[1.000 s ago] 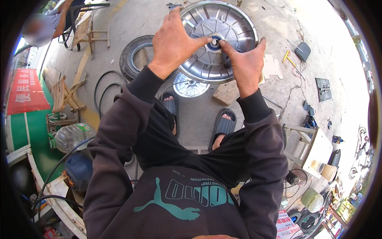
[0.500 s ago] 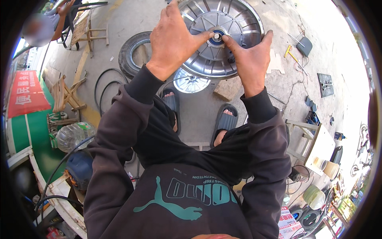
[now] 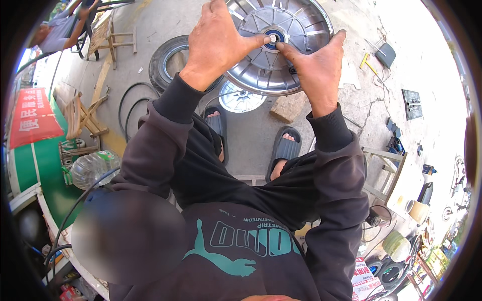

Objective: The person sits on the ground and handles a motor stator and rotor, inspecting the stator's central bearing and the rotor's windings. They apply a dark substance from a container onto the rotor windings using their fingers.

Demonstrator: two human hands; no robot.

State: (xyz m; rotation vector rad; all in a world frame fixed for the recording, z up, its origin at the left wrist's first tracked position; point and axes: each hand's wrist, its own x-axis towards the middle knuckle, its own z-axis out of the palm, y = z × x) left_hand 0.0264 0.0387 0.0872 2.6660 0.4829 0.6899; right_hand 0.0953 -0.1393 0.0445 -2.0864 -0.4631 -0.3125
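A round silver metal wheel hub [image 3: 261, 75] with radial ribs is held up at the top centre. My left hand [image 3: 216, 47] grips its left side, thumb pressed at the small blue-ringed centre [image 3: 275, 39]. My right hand [image 3: 319, 70] wraps the right rim, and its thumb rests beside the other at that centre. Beneath on the ground lie a tyre [image 3: 159, 62], a shiny ribbed metal disc [image 3: 242, 106] and a wooden block [image 3: 287, 111]. My feet in grey slides are below these.
Wooden stools [image 3: 108, 45] and another person [image 3: 68, 30] are upper left. A green cart [image 3: 45, 175] with a water jug [image 3: 93, 170] stands left. A yellow-handled tool [image 3: 369, 67], black plate [image 3: 411, 105], small table [image 3: 404, 185] and tyres lie right. A blurred round patch covers the lower left.
Both my hands and the hub have moved slightly up and toward the right, with thumbs still at the centre. The blurred patch now appears at lower left.
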